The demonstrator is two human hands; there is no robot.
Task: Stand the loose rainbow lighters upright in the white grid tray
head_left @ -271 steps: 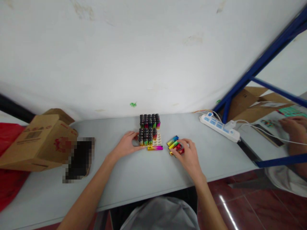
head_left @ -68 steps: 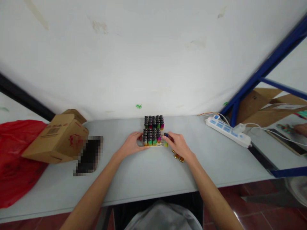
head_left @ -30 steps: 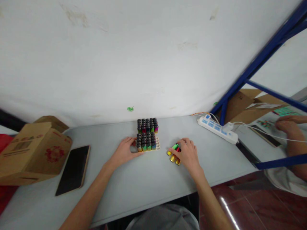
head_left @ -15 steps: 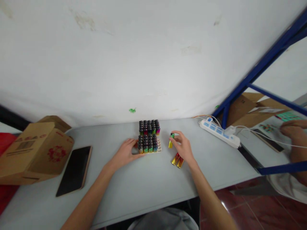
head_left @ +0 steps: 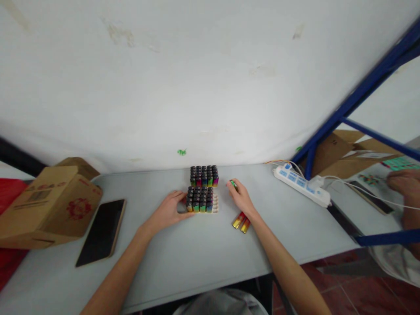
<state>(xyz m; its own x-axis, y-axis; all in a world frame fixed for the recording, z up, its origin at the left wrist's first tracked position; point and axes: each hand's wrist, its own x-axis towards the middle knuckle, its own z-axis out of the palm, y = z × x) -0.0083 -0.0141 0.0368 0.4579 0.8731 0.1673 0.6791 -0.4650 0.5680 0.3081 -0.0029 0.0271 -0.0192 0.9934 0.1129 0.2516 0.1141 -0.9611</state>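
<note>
A white tray [head_left: 215, 204] stands on the table with several rows of upright lighters [head_left: 200, 200], black-topped with coloured bodies. Slots at its right end hold nothing. My left hand [head_left: 171, 207] is curled around the tray's left end, thumb at the front and fingers behind. Right of the tray, my right hand [head_left: 241, 197] pinches a green lighter [head_left: 233, 184], mostly hidden by the fingers. Two red-and-gold lighters [head_left: 241, 222] lie flat below that hand, partly covered by the wrist. Behind the tray stands another block of black-topped lighters [head_left: 204, 176].
A black phone [head_left: 101, 232] and a cardboard box [head_left: 49, 205] are on the left. To the right lie a white power strip [head_left: 302, 186] with cables and a blue metal frame [head_left: 354, 103]. Beyond it another person's arm [head_left: 407, 192] shows beside an open carton [head_left: 344, 153].
My right hand has moved slightly up and left, and the lighter in it has turned, its yellow end now hidden. The front tray has shifted slightly left with my left hand.
</note>
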